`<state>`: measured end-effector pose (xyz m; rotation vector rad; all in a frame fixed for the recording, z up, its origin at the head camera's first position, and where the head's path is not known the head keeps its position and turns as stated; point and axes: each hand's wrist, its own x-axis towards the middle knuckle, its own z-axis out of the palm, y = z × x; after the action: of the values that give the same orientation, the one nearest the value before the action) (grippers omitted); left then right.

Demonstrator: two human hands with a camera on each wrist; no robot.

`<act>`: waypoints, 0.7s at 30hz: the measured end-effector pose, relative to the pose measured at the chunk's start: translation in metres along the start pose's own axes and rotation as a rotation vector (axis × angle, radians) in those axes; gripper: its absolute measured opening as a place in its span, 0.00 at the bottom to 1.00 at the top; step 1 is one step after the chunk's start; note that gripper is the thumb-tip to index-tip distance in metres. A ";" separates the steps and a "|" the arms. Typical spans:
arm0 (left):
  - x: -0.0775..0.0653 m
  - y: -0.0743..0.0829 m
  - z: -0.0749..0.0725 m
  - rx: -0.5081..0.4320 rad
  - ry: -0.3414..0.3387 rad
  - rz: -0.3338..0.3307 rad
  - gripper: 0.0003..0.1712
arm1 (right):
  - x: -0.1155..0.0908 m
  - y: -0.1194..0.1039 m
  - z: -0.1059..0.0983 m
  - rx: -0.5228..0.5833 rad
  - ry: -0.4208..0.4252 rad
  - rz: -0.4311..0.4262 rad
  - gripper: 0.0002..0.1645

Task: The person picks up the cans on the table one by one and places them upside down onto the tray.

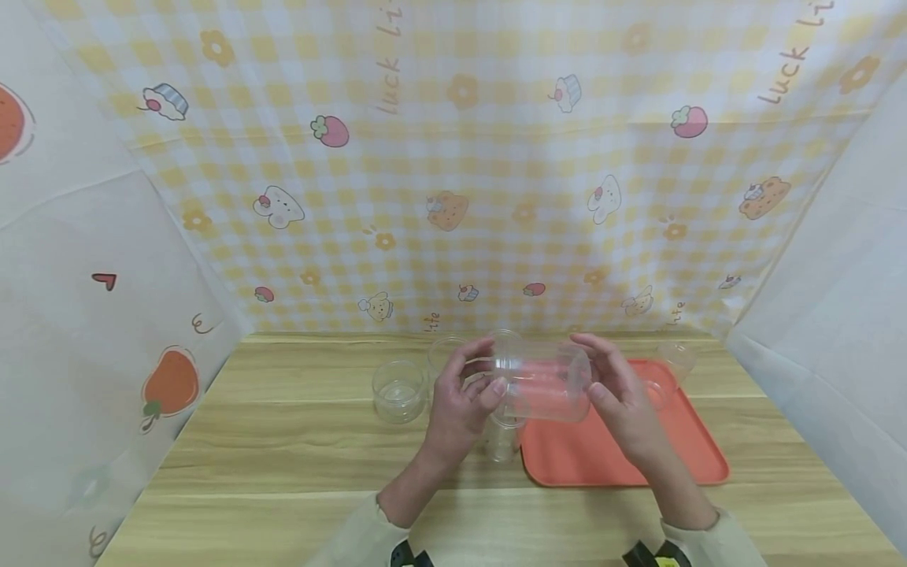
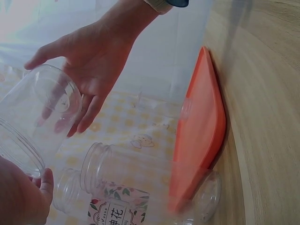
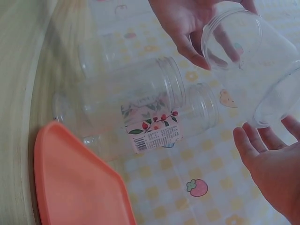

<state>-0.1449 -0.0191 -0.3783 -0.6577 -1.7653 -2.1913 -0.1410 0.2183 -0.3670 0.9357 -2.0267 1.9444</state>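
A clear plastic jar (image 1: 546,382) lies on its side in the air between both hands. My left hand (image 1: 460,394) grips it at the ringed, threaded mouth, thumb in front and fingers behind. At the base end is my right hand (image 1: 627,405), its fingers fairly straight and spread close to the jar; whether they touch it is hard to tell. Below, in the right wrist view, stands another clear jar (image 3: 103,98) with a pink floral label (image 3: 152,124). Beside it is a further clear jar (image 3: 201,110).
An orange tray (image 1: 602,457) lies on the wooden table (image 1: 283,465), on the right. A clear container (image 1: 676,358) stands at the tray's back right. Left of the hands stands a short clear jar (image 1: 400,402). A patterned cloth (image 1: 453,157) hangs behind the table.
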 end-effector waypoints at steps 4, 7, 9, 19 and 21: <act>0.000 0.000 0.000 0.003 0.002 0.006 0.34 | 0.001 0.000 0.002 0.007 -0.015 0.004 0.35; 0.001 -0.001 0.000 -0.005 0.002 0.012 0.33 | 0.001 0.002 0.003 -0.002 -0.026 0.015 0.34; 0.000 -0.001 0.001 -0.007 0.000 0.013 0.33 | 0.001 0.003 0.004 -0.008 -0.030 0.017 0.33; 0.000 0.004 -0.002 0.051 -0.067 -0.057 0.34 | 0.001 0.003 0.005 0.019 -0.005 -0.021 0.32; 0.000 0.005 -0.004 0.058 -0.106 -0.056 0.35 | 0.001 0.003 0.005 0.002 0.010 -0.031 0.32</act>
<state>-0.1433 -0.0243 -0.3745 -0.7325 -1.9141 -2.1691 -0.1420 0.2131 -0.3697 0.9497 -1.9932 1.9311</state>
